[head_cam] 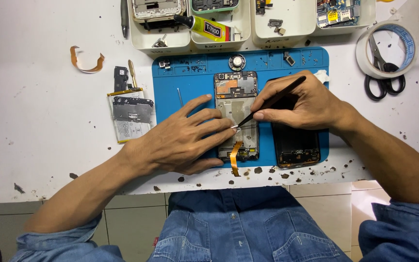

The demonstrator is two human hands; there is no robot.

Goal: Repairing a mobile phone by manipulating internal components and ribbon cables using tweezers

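An opened phone frame [237,99] lies upright on a blue work mat [192,77], with an orange flex cable [234,157] trailing from its lower end. My left hand [183,138] rests flat on the mat, its fingers pressing the frame's left side. My right hand [301,104] grips black tweezers [272,99], whose tip meets the frame's middle beside my left fingertips. A second dark phone part [297,145] lies to the right of the frame, partly under my right hand.
A battery with a metal plate [131,116] lies left of the mat. White trays [219,24] with parts and a glue tube [204,26] line the far edge. A tape roll [389,48] and scissors [383,80] sit at the right. An orange strip [87,60] lies at the far left.
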